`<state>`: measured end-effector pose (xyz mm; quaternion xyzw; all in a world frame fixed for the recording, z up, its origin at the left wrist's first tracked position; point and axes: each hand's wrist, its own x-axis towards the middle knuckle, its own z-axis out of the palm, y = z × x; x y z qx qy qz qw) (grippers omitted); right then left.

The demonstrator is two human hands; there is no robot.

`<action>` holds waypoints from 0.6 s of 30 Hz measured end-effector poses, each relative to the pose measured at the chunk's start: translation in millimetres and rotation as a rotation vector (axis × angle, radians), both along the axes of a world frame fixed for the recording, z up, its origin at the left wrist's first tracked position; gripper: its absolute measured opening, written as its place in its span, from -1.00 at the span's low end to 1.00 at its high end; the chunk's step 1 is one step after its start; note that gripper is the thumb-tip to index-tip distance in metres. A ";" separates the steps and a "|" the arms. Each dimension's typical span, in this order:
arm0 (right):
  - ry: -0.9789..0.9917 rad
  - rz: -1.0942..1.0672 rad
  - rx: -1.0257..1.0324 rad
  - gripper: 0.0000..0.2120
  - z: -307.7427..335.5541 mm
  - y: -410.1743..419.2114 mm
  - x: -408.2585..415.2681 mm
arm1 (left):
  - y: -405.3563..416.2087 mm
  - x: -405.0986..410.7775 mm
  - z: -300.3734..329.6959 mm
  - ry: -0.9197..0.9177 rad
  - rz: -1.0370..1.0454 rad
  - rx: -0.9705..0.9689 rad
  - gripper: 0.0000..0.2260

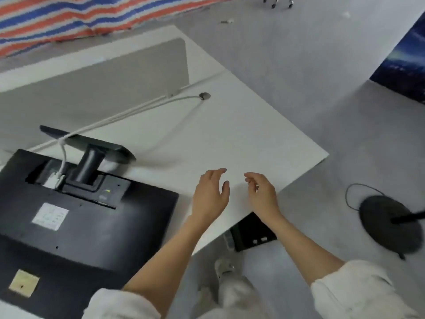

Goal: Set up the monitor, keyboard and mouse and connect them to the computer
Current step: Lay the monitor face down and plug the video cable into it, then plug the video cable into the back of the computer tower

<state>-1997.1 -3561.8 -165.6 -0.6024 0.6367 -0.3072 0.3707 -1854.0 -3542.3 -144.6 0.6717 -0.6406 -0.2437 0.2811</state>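
Observation:
A black monitor (76, 226) lies face down on the white desk (241, 139) at the left, its stand (92, 153) sticking up toward the far side. A white cable (128, 113) is plugged into the monitor's back and runs to a grommet hole (204, 96) in the desk. My left hand (210, 195) hovers over the desk just right of the monitor, fingers apart and empty. My right hand (262, 192) is beside it near the desk's front edge, fingers loosely curled, holding nothing. A black computer case (251, 231) stands on the floor under the desk edge. No keyboard or mouse is visible.
A grey divider panel (103, 79) stands along the desk's far side. A black round lamp or stand base (388, 224) with a thin cord sits on the floor at right. A striped tarp (69, 17) lies at the back left. My feet (225, 270) are below the desk edge.

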 end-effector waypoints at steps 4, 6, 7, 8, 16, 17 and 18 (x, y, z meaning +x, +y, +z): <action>0.079 -0.160 0.065 -0.73 -36.1 56.9 -64.0 | 45.2 -58.5 -29.9 -0.012 -0.204 0.049 -0.69; 0.123 -0.154 0.178 -0.71 -63.8 77.6 -92.5 | 55.1 -81.4 -55.0 -0.084 -0.285 0.115 -0.70; 0.134 -0.125 0.237 -0.69 -77.2 86.5 -103.6 | 56.9 -88.4 -69.9 -0.115 -0.312 0.155 -0.69; 0.144 -0.097 0.284 -0.67 -92.0 93.5 -114.2 | 57.4 -94.5 -85.0 -0.146 -0.334 0.202 -0.69; 0.335 0.069 0.362 -0.59 -271.5 100.0 -174.9 | 51.3 -135.2 -272.8 -0.243 -0.296 0.541 -0.59; 0.357 0.088 0.343 -0.59 -297.1 94.3 -177.5 | 46.4 -138.5 -298.7 -0.246 -0.293 0.569 -0.57; 0.382 0.101 0.304 -0.59 -323.7 90.0 -178.7 | 43.1 -142.1 -326.9 -0.265 -0.298 0.581 -0.54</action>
